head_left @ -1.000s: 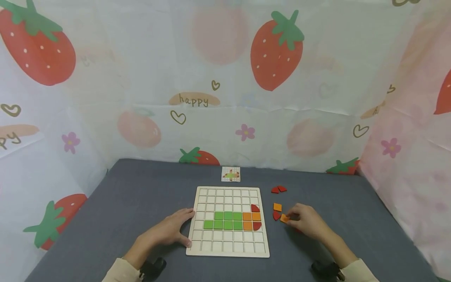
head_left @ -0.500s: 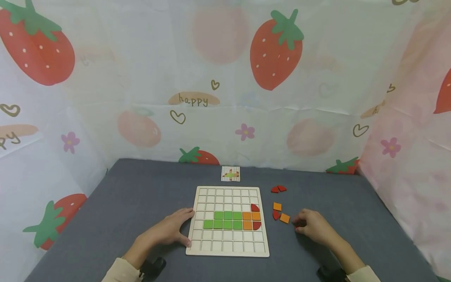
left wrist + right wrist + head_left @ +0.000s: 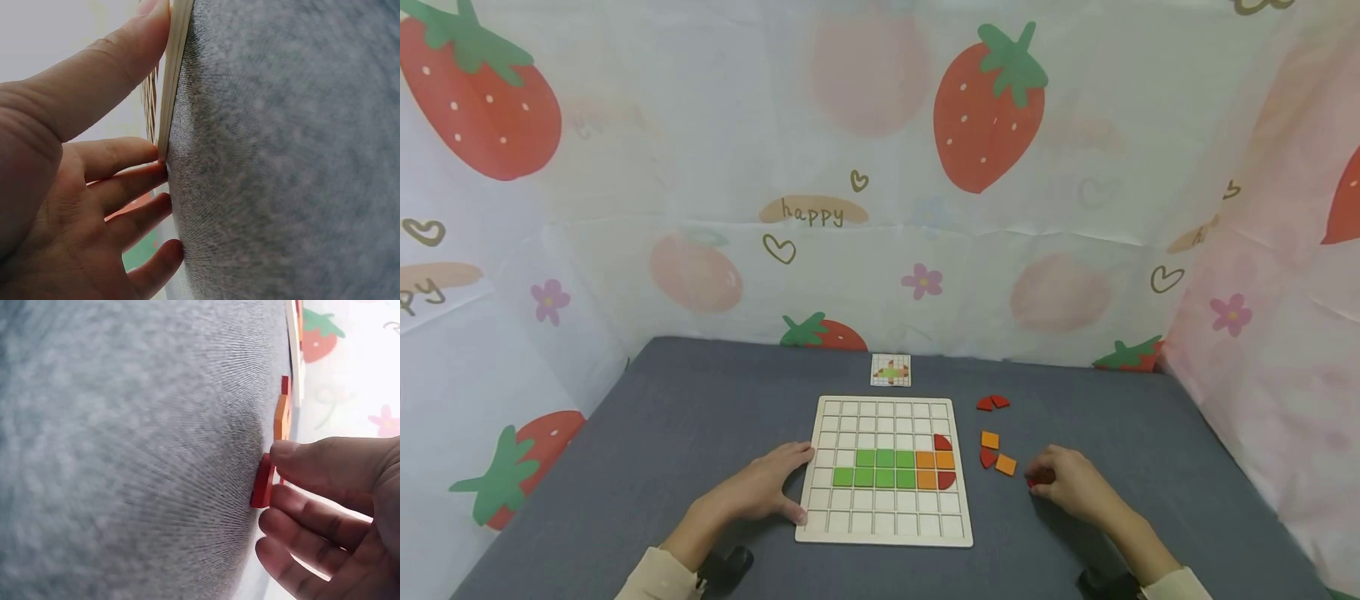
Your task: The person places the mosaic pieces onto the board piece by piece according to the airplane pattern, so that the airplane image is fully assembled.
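Note:
A pale wooden grid board lies on the table, with green square tiles, orange square tiles and red quarter-round tiles set in its cells. My left hand is spread along the board's left edge; its thumb and a fingertip touch the rim in the left wrist view. Off to the right, my right hand pinches a red tile between thumb and forefinger, low at the tabletop. Its fingers cover most of that tile in the head view.
Loose beside the board lie two orange squares, one upper and one lower, with a red tile between them. Two more red tiles sit farther back. A small pattern card lies behind the board. Printed cloth walls the table.
My right hand has moved a little right, off the lower orange square and onto the red tile beside it. The left hand and the board have stayed put.

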`<state>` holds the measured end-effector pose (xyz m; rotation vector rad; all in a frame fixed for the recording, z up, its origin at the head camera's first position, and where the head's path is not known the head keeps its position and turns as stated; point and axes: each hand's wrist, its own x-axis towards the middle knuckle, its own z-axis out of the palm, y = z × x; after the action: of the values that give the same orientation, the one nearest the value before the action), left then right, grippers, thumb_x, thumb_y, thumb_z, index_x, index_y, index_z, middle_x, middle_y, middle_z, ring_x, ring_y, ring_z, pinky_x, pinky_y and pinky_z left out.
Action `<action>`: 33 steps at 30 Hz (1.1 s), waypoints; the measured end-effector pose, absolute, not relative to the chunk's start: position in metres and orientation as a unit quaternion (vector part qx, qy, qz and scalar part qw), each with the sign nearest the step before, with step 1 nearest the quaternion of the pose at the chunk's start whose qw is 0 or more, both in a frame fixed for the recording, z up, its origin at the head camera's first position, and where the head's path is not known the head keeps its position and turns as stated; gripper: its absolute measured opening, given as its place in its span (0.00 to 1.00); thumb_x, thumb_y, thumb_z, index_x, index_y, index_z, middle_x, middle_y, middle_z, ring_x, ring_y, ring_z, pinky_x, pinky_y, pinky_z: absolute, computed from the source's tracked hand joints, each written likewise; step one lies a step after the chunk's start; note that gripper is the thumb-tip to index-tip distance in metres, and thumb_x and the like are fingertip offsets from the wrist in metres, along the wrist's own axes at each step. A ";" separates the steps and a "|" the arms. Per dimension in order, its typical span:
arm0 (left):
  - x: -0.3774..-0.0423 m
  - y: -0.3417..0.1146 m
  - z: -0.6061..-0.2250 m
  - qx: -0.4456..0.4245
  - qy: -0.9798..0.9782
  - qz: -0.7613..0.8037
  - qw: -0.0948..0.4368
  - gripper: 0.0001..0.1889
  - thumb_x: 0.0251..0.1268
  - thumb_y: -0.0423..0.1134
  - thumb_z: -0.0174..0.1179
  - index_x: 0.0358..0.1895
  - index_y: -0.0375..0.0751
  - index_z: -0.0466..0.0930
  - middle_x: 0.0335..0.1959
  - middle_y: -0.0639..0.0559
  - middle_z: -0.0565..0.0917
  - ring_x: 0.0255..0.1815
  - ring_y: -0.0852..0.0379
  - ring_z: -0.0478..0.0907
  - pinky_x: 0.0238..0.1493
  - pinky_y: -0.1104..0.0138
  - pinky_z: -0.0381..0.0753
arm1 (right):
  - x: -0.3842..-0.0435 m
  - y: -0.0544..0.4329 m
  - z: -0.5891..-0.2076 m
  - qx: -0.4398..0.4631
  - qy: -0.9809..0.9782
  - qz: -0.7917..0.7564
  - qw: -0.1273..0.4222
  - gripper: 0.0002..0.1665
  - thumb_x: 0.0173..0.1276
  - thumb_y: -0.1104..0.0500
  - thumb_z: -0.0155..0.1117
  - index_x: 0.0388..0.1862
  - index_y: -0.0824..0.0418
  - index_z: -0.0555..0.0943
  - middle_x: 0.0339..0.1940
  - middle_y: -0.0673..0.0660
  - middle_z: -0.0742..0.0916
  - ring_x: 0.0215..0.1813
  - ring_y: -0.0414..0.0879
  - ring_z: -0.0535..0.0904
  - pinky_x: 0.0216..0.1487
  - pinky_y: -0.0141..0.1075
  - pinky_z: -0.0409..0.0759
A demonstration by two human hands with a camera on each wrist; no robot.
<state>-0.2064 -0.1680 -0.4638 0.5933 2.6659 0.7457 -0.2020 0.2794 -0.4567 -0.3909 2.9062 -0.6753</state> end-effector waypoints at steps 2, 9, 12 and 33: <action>-0.206 -0.168 -0.463 0.205 0.931 0.260 0.156 0.50 0.40 0.47 0.77 0.70 0.29 0.65 0.73 0.36 0.65 0.76 0.35 0.57 0.70 0.39 0.58 | -0.202 0.280 -0.457 -0.134 0.962 -0.226 0.070 0.09 0.55 0.66 0.73 0.36 0.60 0.87 0.34 0.49 0.83 0.36 0.41 0.79 0.34 0.34 0.78; -0.207 -0.168 -0.466 0.202 0.933 0.255 0.155 0.50 0.41 0.47 0.77 0.70 0.29 0.65 0.73 0.36 0.65 0.76 0.36 0.57 0.71 0.41 0.58 | -0.202 0.278 -0.455 -0.133 0.963 -0.225 0.073 0.06 0.57 0.65 0.72 0.35 0.60 0.87 0.32 0.49 0.82 0.33 0.39 0.76 0.31 0.31 0.75; -0.207 -0.169 -0.467 0.203 0.933 0.254 0.155 0.50 0.41 0.47 0.77 0.70 0.29 0.64 0.73 0.37 0.64 0.76 0.36 0.57 0.71 0.41 0.58 | -0.201 0.280 -0.454 -0.132 0.962 -0.228 0.072 0.06 0.57 0.64 0.72 0.35 0.59 0.87 0.32 0.49 0.82 0.33 0.39 0.77 0.32 0.31 0.75; -0.205 -0.169 -0.462 0.200 0.932 0.253 0.163 0.51 0.42 0.47 0.77 0.71 0.30 0.63 0.74 0.37 0.63 0.76 0.36 0.56 0.71 0.40 0.58 | -0.201 0.278 -0.450 -0.150 0.960 -0.223 0.085 0.11 0.53 0.65 0.75 0.37 0.61 0.86 0.32 0.49 0.83 0.33 0.39 0.75 0.32 0.32 0.75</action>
<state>-0.2053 -0.1685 -0.4620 0.5698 2.6601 0.7231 -0.2015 0.2784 -0.4502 -0.4474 2.8615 -0.6638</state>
